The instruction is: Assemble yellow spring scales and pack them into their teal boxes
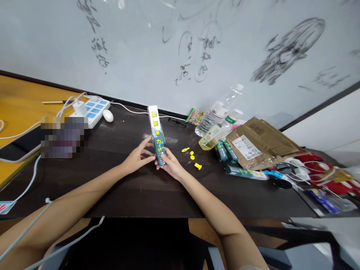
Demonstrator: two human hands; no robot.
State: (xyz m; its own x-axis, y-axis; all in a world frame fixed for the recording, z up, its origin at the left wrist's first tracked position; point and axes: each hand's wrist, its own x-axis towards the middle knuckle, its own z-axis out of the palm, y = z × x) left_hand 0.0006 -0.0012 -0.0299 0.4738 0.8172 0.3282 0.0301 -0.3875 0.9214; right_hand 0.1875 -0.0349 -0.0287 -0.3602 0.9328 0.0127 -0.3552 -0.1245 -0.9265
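Observation:
A long narrow spring scale box (156, 137), white above and dark green below with yellow Chinese lettering, is tilted up over the dark table. My right hand (171, 165) grips its lower end, with the thumb on the front and the fingers behind. At the box's left edge, my left hand (140, 155) has its fingers apart, the tips at or touching the box. Behind the box, a clear plastic piece (163, 137) is partly hidden. Small yellow plastic parts lie to the right: a pointed piece (185, 149), round pieces (192, 155) and a short cylinder (198, 166).
Right of the hands stand two bottles (209, 137), more green boxes (222, 150), another box lying flat (246, 172) and a brown parcel (255, 144). A power strip (97, 110), a white egg-shaped object (108, 115) and a phone (25, 142) are left. Cables cross the lower left.

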